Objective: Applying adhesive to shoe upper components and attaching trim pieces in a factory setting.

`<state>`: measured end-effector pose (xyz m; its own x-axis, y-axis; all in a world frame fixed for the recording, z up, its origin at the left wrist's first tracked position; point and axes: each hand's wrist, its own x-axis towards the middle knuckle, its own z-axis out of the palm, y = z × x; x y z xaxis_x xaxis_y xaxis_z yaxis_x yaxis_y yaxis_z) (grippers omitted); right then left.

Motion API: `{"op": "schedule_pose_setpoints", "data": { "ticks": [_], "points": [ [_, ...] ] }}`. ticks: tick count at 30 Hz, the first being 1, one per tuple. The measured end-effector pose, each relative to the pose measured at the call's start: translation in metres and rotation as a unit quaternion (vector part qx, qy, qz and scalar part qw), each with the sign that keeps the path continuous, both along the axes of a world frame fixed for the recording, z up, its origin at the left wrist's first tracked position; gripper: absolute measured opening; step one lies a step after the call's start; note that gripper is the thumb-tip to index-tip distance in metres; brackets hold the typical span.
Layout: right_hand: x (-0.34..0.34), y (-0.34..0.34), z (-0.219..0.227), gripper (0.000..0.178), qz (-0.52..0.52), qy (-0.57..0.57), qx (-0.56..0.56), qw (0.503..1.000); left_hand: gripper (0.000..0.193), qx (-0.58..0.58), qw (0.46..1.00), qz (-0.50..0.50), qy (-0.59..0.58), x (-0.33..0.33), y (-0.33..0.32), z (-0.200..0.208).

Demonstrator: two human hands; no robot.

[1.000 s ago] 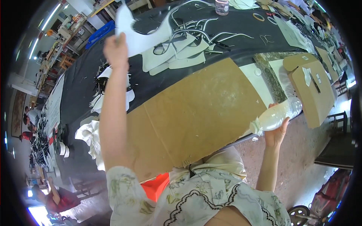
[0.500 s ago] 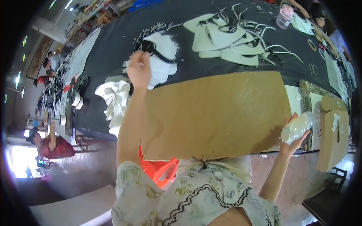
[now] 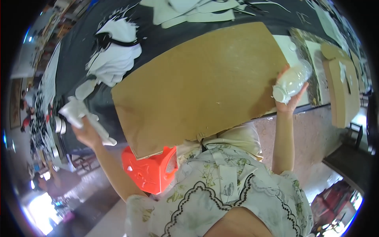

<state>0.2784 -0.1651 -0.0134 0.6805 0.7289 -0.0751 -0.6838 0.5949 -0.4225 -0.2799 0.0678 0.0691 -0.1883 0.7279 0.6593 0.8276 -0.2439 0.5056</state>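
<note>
R fingers [image 3: 303, 92] cupping bottle [image 3: 294, 79], L arm [image 3: 112, 169] out w/ cloth [image 3: 73, 109]

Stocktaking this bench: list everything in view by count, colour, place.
Flat cardboard sheet: one, brown, table centre
Smooth-covered table: one, black, under sheet
Translucent plastic bottle: one, whitish, right
Crumpled fabric cloth: one, white, left
Stacked flat cutouts: several, white, table's left
Loose flat cutouts: several, white, top middle
Flapped cardboard box: one, tan, far right
Moulded plastic object: one, red-orange, lower left
Blurred workshop clutter: uncountable, mixed, picture's edges
Floral blouse: one, white-green, bottom middle
Left grip: one, bare, touching cloth
Right grip: one, bare, around bottle
</note>
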Motion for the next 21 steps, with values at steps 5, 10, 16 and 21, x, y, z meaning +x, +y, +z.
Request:
{"op": "schedule_pose_setpoints", "data": {
  "ticks": [5,10,16,21],
  "points": [
    [0.015,-0.023,-0.008,0.069,-0.004,-0.033,0.008,0.999,0.037,-0.07,0.924,-0.376,0.032,0.273,-0.07,0.042],
    [0.002,-0.005,0.006,0.068,-0.041,0.004,0.007,0.999,0.042,-0.047,0.802,-0.561,0.202,0.431,-0.073,-0.051],
    [0.006,-0.012,0.0,0.068,-0.075,-0.048,-0.048,0.995,0.031,-0.269,0.706,-0.428,-0.495,0.418,-0.006,-0.032],
    [0.016,-0.016,-0.002,0.076,0.023,0.057,0.093,0.994,0.039,0.018,0.772,-0.563,0.294,0.461,-0.084,-0.056]
  ]
}}
